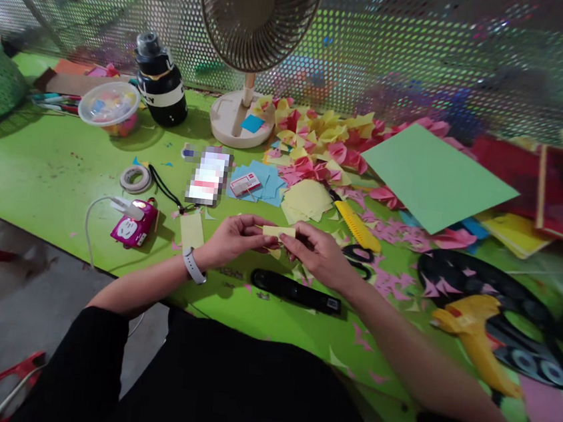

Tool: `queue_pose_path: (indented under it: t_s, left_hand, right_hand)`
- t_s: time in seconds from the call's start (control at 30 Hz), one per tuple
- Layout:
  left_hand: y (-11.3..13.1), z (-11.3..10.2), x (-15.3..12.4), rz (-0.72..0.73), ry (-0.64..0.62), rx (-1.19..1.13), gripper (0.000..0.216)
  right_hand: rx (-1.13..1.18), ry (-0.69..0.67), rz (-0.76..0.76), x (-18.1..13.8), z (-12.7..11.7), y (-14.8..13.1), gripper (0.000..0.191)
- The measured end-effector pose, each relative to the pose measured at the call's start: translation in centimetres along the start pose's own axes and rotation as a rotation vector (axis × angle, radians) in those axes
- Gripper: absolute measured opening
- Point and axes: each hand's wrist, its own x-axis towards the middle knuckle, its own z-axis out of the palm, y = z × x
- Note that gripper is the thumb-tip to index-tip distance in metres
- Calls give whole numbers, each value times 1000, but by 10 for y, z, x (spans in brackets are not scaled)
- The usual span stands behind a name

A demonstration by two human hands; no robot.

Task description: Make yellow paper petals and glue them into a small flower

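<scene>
A small piece of pale yellow paper [273, 231] is pinched between my two hands above the green table. My left hand [235, 238], with a white watch band on its wrist, grips its left end. The fingers of my right hand [318, 252] close on its right end. Just below the hands lies a black stapler [296, 292]. A stack of rounded pale yellow paper pieces [307, 200] sits beyond them, beside blue paper sheets [267, 179] with a small red and white box [245, 184] on top. A yellow strip of paper [191, 230] lies left of my left hand.
A fan [241, 119] stands at the back near a black bottle [166, 88]. Folded yellow and pink paper pieces [320, 134] are heaped behind. To the right are a yellow cutter [358, 226], black scissors [359, 259] and a yellow glue gun [479, 336]. A corded purple socket adapter [134, 226] is left.
</scene>
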Motion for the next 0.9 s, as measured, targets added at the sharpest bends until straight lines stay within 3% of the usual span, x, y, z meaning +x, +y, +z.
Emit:
queue_pose_path:
  t_s: [0.43,0.77,0.9]
  left_hand:
    - [3,-5,2,80,-3,116,52]
    - [8,-5,0,115,-27,522,51]
    - [15,-10,0,136,-46,525,52]
  right_hand:
    - [54,-178,31,3,-13,1,33]
    - [-143,-165,58,-3,-7,-7,32]
    - [-90,-138,90,-3,-14,-9,34]
